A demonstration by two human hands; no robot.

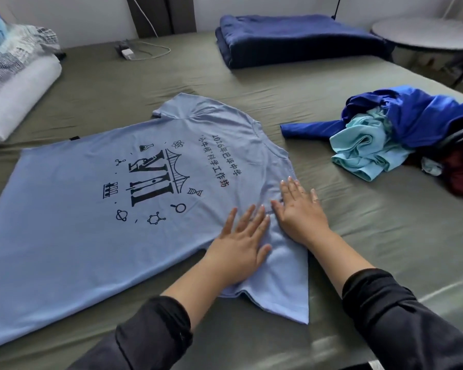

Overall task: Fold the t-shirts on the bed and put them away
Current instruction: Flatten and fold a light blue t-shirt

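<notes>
A light blue t-shirt (72,209) with a dark printed design lies flat on the bed (385,236), its collar pointing right and its hem left. My left hand (238,247) rests palm down on the near sleeve, fingers spread. My right hand (300,212) presses flat on the shirt's shoulder beside it, fingers apart. Neither hand grips the cloth. A heap of unfolded clothes (401,134), royal blue and pale turquoise, sits at the right of the bed.
A folded dark blue blanket (297,38) lies at the far side. White pillows (14,86) are stacked at the far left. A charger with a white cable (134,50) lies near the wall. A round table (425,34) stands at the far right.
</notes>
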